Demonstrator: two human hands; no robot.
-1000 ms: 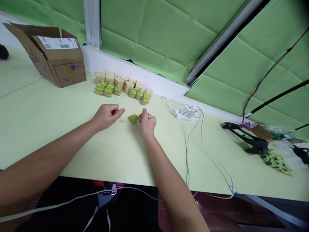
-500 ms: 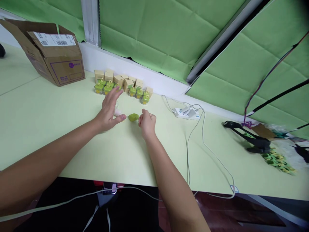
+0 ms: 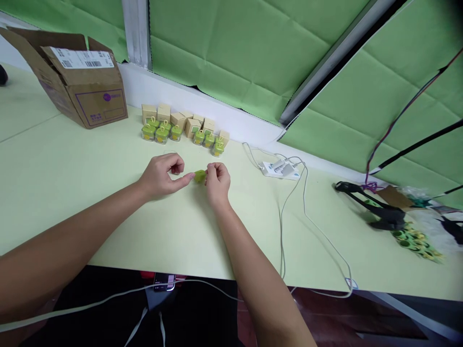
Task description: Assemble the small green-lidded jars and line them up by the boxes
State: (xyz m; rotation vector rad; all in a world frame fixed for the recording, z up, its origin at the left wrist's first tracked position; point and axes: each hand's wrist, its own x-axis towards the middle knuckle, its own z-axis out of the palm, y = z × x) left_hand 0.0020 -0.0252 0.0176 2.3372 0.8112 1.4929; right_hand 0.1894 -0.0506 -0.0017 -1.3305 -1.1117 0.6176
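Note:
My right hand (image 3: pixel 217 184) is closed, its fingertips pinching a small green lid-like piece (image 3: pixel 199 176) above the table. Beside it my left hand (image 3: pixel 163 176) has its fingers curled in, and its thumb reaches out to the left edge of the green piece. Whatever lies within those curled fingers is hidden. A faint clear curve shows just above the left knuckles, too little to name. Behind the hands stand several small clear jars with green lids and loop handles (image 3: pixel 161 134), in two groups.
Small tan cartons (image 3: pixel 193 128) line the wall behind the jars. A large open cardboard box (image 3: pixel 99 103) stands at back left. To the right lie a white power strip (image 3: pixel 280 169) with cables, a black frame-like object (image 3: pixel 376 207) and green-yellow pieces (image 3: pixel 415 241). A phone (image 3: pixel 164 282) is below the table edge.
My left hand has curled its spread fingers and lowered, bringing its thumb to the green piece. My right hand has shifted slightly left with that piece. The pale item near the left palm is now covered.

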